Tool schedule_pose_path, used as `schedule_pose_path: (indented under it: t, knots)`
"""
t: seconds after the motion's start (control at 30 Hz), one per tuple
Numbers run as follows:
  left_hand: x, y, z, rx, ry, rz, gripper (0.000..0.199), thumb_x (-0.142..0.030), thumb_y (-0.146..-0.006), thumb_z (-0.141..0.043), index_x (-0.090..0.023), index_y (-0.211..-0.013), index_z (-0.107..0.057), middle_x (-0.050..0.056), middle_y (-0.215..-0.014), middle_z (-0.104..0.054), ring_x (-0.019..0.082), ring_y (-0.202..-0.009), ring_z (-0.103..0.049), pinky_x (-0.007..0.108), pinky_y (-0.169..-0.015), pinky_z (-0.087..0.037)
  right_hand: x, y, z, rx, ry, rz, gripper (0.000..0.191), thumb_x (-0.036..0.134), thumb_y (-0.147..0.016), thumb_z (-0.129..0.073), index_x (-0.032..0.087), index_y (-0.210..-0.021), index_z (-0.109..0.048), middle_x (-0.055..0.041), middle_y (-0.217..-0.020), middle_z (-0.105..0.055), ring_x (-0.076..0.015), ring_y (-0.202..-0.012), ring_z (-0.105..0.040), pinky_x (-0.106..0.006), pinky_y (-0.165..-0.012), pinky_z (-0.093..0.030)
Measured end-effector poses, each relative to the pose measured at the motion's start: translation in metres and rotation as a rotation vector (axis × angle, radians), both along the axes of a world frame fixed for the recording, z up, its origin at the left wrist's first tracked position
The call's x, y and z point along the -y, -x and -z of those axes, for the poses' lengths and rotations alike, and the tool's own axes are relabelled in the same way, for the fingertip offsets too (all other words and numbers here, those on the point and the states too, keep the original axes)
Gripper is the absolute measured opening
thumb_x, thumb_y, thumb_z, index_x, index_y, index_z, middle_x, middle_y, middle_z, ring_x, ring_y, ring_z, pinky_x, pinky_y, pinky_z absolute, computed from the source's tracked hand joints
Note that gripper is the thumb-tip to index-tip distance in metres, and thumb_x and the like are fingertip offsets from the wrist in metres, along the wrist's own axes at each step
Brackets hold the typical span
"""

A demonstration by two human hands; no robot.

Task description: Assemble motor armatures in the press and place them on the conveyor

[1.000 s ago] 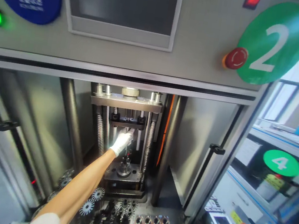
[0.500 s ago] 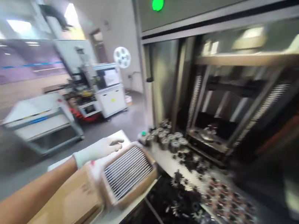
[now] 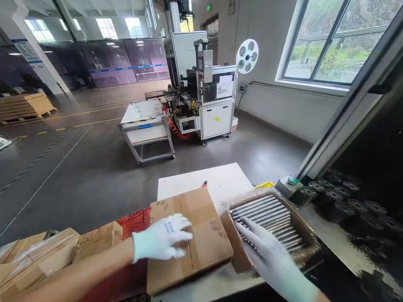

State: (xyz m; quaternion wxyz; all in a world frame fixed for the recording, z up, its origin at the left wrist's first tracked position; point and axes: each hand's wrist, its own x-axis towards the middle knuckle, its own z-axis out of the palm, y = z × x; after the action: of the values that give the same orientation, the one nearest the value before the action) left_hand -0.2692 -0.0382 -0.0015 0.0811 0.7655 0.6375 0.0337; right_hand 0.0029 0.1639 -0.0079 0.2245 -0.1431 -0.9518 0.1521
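An open cardboard box (image 3: 267, 231) holds tightly packed rows of steel rods (image 3: 268, 221). My right hand (image 3: 273, 255), in a white glove, lies spread over the rods at the box's near corner and is blurred by motion. My left hand (image 3: 161, 238), also gloved, rests flat on a folded cardboard flap (image 3: 196, 236) to the left of the rods. Neither hand visibly grips anything.
Black toothed metal discs (image 3: 352, 206) lie beside a green button (image 3: 293, 181) on the right. A white board (image 3: 207, 184) lies beyond the box. Stacked cardboard packaging (image 3: 29, 261) sits lower left. A machine (image 3: 210, 92) and wheeled cart (image 3: 148, 128) stand across the floor.
The view has swung left, away from the press. One gloved hand reached into the press earlier; now both hands are at the cardboard box, and the rods show fully.
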Motion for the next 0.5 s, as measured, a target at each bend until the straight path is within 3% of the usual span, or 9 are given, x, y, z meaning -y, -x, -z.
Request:
schedule_pose_path:
  t: [0.07, 0.13, 0.17, 0.23, 0.3, 0.4, 0.47, 0.5]
  knots:
    - [-0.005, 0.011, 0.025, 0.011, -0.107, 0.16, 0.054, -0.061, -0.077, -0.054, -0.022, -0.114, -0.061, 0.012, -0.127, -0.057, 0.029, -0.122, -0.048, 0.049, -0.109, -0.032, -0.001, 0.102, 0.004, 0.007, -0.074, -0.089, 0.045, 0.031, -0.094, -0.045, 0.023, -0.138, -0.047, -0.0143, -0.142, -0.044, -0.0286, -0.13, -0.041, -0.046, -0.103, -0.039]
    - [-0.015, 0.019, 0.048, -0.001, -0.153, 0.25, 0.054, -0.067, -0.074, -0.05, -0.019, -0.096, -0.064, 0.011, -0.106, -0.063, 0.028, -0.105, -0.056, 0.049, -0.099, -0.04, -0.004, 0.189, 0.019, 0.097, -0.142, -0.165, 0.046, 0.032, -0.093, -0.048, 0.022, -0.138, -0.047, -0.0159, -0.138, -0.047, -0.0301, -0.125, -0.043, -0.051, -0.104, -0.033]
    - [-0.02, 0.021, 0.057, -0.015, -0.158, 0.273, 0.054, -0.069, -0.074, -0.048, -0.019, -0.087, -0.063, 0.01, -0.093, -0.064, 0.026, -0.093, -0.058, 0.047, -0.09, -0.044, -0.007, 0.221, 0.03, 0.154, -0.158, -0.195, 0.047, 0.034, -0.093, -0.047, 0.022, -0.138, -0.046, -0.0154, -0.132, -0.051, -0.0294, -0.121, -0.046, -0.051, -0.103, -0.032]
    - [-0.028, 0.024, 0.064, -0.033, -0.169, 0.309, 0.053, -0.07, -0.075, -0.043, -0.019, -0.074, -0.059, 0.005, -0.071, -0.059, 0.021, -0.07, -0.056, 0.042, -0.07, -0.045, -0.012, 0.258, 0.05, 0.252, -0.159, -0.218, 0.047, 0.037, -0.095, -0.043, 0.023, -0.139, -0.044, -0.0129, -0.118, -0.059, -0.0266, -0.108, -0.051, -0.047, -0.098, -0.035]
    - [-0.027, 0.029, 0.053, -0.007, -0.21, 0.319, 0.048, -0.065, -0.079, -0.04, -0.02, -0.068, -0.055, 0.002, -0.059, -0.054, 0.017, -0.058, -0.05, 0.036, -0.057, -0.037, -0.017, 0.266, 0.064, 0.301, -0.158, -0.191, 0.047, 0.04, -0.097, -0.037, 0.024, -0.14, -0.043, -0.0114, -0.108, -0.06, -0.0255, -0.1, -0.052, -0.043, -0.092, -0.037]
    - [0.007, 0.057, 0.004, 0.084, -0.253, 0.269, 0.035, -0.05, -0.081, -0.044, -0.022, -0.061, -0.05, 0.0, -0.053, -0.05, 0.015, -0.053, -0.046, 0.033, -0.053, -0.031, -0.022, 0.254, 0.065, 0.336, -0.182, -0.141, 0.048, 0.042, -0.097, -0.035, 0.024, -0.141, -0.042, -0.0117, -0.106, -0.06, -0.0252, -0.095, -0.051, -0.041, -0.09, -0.035]
    - [0.051, 0.09, -0.03, 0.088, -0.141, 0.096, 0.026, -0.041, -0.079, -0.048, -0.022, -0.06, -0.05, 0.001, -0.057, -0.054, 0.016, -0.058, -0.05, 0.034, -0.058, -0.035, -0.019, 0.242, 0.058, 0.359, -0.201, -0.104, 0.048, 0.042, -0.098, -0.033, 0.023, -0.141, -0.042, -0.0118, -0.105, -0.06, -0.0244, -0.093, -0.051, -0.041, -0.09, -0.034]
    - [0.075, 0.106, -0.041, 0.066, -0.032, -0.079, 0.021, -0.036, -0.078, -0.05, -0.022, -0.062, -0.051, 0.001, -0.062, -0.058, 0.017, -0.063, -0.053, 0.034, -0.062, -0.038, -0.015, 0.235, 0.053, 0.373, -0.208, -0.085, 0.048, 0.041, -0.098, -0.031, 0.022, -0.141, -0.042, -0.012, -0.105, -0.06, -0.0241, -0.092, -0.051, -0.041, -0.089, -0.035]
